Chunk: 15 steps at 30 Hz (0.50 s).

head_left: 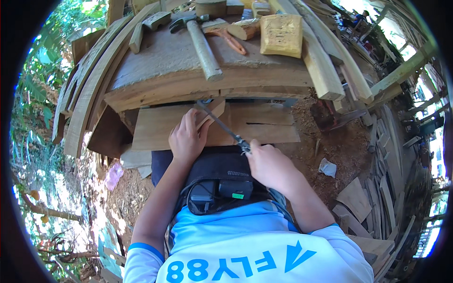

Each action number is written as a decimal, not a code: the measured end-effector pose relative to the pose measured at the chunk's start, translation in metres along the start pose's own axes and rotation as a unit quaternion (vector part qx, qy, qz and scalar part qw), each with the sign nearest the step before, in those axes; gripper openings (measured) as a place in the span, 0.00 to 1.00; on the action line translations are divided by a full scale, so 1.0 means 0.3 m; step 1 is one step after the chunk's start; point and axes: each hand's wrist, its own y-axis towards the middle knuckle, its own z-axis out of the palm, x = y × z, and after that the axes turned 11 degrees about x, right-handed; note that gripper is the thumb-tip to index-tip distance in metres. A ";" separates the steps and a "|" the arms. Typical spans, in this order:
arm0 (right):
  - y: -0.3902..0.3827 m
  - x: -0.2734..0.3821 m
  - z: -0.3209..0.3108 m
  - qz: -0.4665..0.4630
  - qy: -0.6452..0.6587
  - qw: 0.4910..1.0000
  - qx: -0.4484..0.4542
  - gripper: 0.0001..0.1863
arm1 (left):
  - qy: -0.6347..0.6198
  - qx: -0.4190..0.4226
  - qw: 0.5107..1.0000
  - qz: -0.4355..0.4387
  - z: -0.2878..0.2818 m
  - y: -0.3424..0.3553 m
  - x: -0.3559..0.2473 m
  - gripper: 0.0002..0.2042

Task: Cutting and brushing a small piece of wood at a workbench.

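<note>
My right hand [269, 162] is closed round the handle end of a long, narrow metal tool [221, 122], file-like in shape, with a dark wrapped grip. Its blade slants up and left across a small pale strip of wood [216, 109] at the front edge of the workbench. My left hand [186, 139] grips that strip from the left, its fingers partly hiding it. Under both lies a wide, flat board [160, 127] with a dark slot toward its right side. The exact kind of tool cannot be made out.
On the thick wooden bench [155, 56] lie a claw hammer [203, 49], orange-handled pliers [231, 41], a cut wood piece [244, 30] and a yellow wrapped block [281, 37]. Long planks [325, 75] flank it. Scrap boards [380, 188] are heaped at right.
</note>
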 end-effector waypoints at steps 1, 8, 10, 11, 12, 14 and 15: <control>0.018 0.002 -0.002 -0.008 -0.001 1.000 0.011 0.15 | 0.009 -0.008 1.000 0.000 0.000 -0.001 0.001 0.23; 0.016 -0.005 -0.009 -0.006 0.014 1.000 -0.005 0.14 | 0.019 -0.011 1.000 0.005 0.008 0.004 -0.011 0.22; -0.027 -0.016 -0.004 0.010 0.018 1.000 0.019 0.12 | 0.006 -0.017 1.000 0.010 0.006 0.005 -0.010 0.22; -0.037 -0.018 -0.001 0.013 0.028 0.999 0.030 0.11 | 0.004 -0.010 1.000 0.008 0.004 0.005 -0.010 0.23; -0.042 -0.019 0.002 0.013 0.036 0.999 0.033 0.10 | 0.001 -0.018 1.000 0.012 0.003 0.004 -0.010 0.23; -0.028 -0.014 0.004 0.000 0.021 1.000 0.012 0.10 | 0.001 -0.007 1.000 0.009 0.001 0.005 -0.012 0.23; -0.004 -0.008 0.002 -0.008 0.023 1.000 0.016 0.12 | 0.008 -0.006 1.000 0.009 0.000 0.007 -0.013 0.23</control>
